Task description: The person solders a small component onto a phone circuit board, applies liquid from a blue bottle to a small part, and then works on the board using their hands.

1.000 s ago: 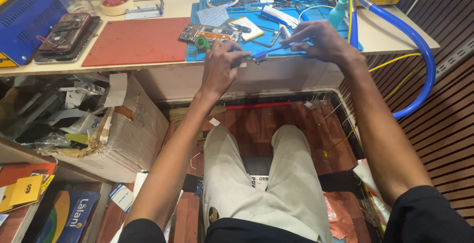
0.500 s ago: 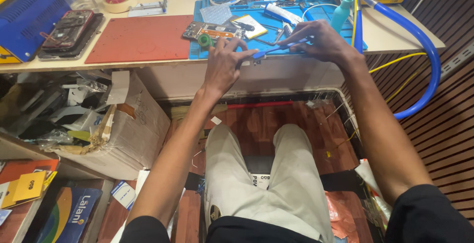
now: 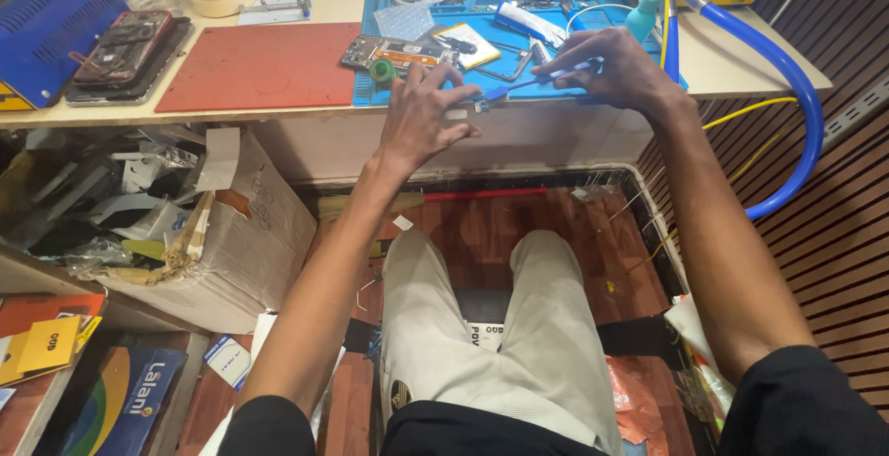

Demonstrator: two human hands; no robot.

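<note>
Two hands at work at the front edge of the table [image 3: 278,113], upper middle of the frame.

Left hand [image 3: 419,113]: fingers spread and pressed down on a small flat part at the near edge of the blue mat [image 3: 435,93]; not closed round anything, it pins rather than grips. The part itself is mostly hidden under the fingertips.

Right hand [image 3: 619,74]: pinched round a slim blue tool [image 3: 530,84], held low and nearly level, its tip pointing left and meeting the spot just beside the left fingertips.

Step in hand, as judged: prying or picking at the pinned part with the tool tip. The next move would seem to call for a steady hold-down and a light, shallow push of the tip.

Nearby: an opened phone [image 3: 394,51] on the mat, just beyond the left hand; a red mat [image 3: 259,65] to its left; a blue hose [image 3: 787,95] curving down at the right; a cardboard box [image 3: 231,234] under the table, lower left.
</note>
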